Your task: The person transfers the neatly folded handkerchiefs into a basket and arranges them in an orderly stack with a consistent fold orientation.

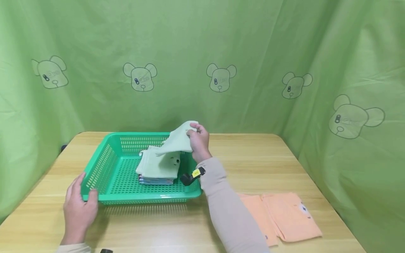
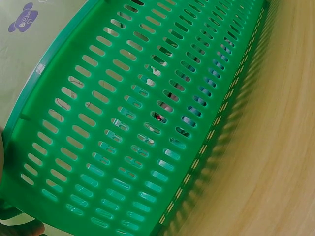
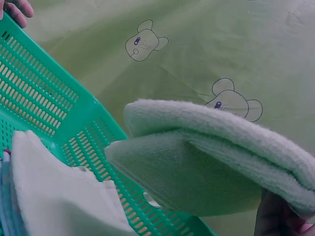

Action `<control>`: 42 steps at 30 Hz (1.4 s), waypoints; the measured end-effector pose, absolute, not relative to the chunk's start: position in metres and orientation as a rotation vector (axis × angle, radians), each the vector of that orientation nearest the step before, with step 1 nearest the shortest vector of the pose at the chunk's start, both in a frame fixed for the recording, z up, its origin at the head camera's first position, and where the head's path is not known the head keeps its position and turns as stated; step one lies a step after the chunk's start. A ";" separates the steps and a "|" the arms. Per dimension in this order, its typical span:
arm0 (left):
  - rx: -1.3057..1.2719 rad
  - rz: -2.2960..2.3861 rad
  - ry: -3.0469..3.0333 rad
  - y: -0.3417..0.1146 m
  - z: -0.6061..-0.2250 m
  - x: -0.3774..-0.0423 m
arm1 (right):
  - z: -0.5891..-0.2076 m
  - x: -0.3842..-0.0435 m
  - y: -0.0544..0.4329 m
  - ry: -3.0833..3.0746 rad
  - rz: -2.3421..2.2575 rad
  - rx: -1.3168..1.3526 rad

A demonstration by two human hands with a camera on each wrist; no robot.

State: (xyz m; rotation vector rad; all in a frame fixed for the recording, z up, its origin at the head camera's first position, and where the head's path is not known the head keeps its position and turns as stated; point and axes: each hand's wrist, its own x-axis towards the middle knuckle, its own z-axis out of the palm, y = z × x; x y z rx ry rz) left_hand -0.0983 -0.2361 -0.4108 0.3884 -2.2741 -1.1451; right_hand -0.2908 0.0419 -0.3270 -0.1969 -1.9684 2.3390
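Note:
My right hand [image 1: 199, 142] pinches a folded pale green towel [image 1: 178, 138] at its right end and holds it up over the back right of a green plastic basket [image 1: 139, 197]. Below it in the basket lies a stack of folded towels [image 1: 156, 168], pale green on top with a small printed face, blue and pinkish ones underneath. The right wrist view shows the thick fold of the lifted towel [image 3: 206, 142]. At the basket's front left corner, my left hand [image 1: 79, 211] grips the rim, thumb at the front and fingers along the left side.
Two folded orange towels [image 1: 291, 218] lie on the wooden table [image 1: 253, 158] at the front right, partly behind my right forearm. A green curtain [image 1: 190, 42] with bear-head prints hangs around the table's back and sides.

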 end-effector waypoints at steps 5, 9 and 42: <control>0.373 -1.145 -2.261 -0.236 -0.412 -0.098 | -0.334 -0.289 0.035 -1.974 2.383 -0.159; 0.376 -1.143 -2.253 -0.236 -0.412 -0.098 | -0.340 -0.288 0.031 -1.947 2.444 -0.038; 0.377 -1.151 -2.252 -0.237 -0.412 -0.100 | -0.351 -0.284 0.024 -2.106 2.562 0.604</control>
